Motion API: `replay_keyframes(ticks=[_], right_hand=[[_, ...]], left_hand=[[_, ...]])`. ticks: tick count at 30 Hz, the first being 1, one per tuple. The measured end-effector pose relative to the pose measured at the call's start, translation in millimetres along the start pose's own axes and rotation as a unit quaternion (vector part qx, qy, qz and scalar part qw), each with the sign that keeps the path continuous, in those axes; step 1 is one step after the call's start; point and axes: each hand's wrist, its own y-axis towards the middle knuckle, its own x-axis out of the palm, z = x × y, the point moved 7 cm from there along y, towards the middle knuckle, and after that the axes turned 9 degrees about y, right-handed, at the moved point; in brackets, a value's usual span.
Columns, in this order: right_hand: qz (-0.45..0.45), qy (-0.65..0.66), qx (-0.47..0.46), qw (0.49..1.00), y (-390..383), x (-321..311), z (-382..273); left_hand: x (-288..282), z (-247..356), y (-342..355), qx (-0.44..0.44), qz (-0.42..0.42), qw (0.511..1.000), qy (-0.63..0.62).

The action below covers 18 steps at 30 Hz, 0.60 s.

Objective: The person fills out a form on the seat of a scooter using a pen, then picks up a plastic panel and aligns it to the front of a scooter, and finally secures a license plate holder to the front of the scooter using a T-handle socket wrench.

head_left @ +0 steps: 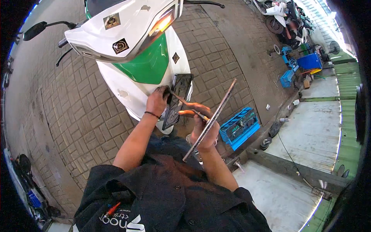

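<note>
In front of me stands a white and green scooter [145,63], with a black rectangular plate holder [172,116] on its front. My left hand [156,102] is at the holder's left upper edge, its fingers bent and pressed together there; whatever they pinch is hidden. My right hand [206,133] grips a thin flat plate [225,99], seen almost edge-on and tilted, to the right of the holder. Two of its fingers stretch past the plate toward the holder. The plate's broad faces hardly show.
An open blue toolbox [240,129] with tools stands on the paved floor [91,98] at my right. Farther right are blue tool cases [288,77], a blue bin [310,62] and pale metal panels [305,127]. Another scooter [276,15] stands at the far right.
</note>
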Motion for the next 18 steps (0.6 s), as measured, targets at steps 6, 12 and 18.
replay_keyframes(ticks=[6, 12, 18], right_hand=[[0.048, 0.11, 0.009, 0.993, -6.5, -0.8, 12.7], [0.041, 0.216, 0.041, 0.975, -6.5, 11.3, 23.0], [-0.075, -0.097, -0.018, 0.992, 4.0, -2.3, 11.3]], left_hand=[[-0.3, 1.5, 2.5, 0.005, 0.005, 1.0, 0.004], [-6.6, 7.3, 2.9, 0.0, 0.014, 1.0, -0.001], [-6.9, 5.5, 2.9, -0.012, -0.004, 1.0, 0.015]])
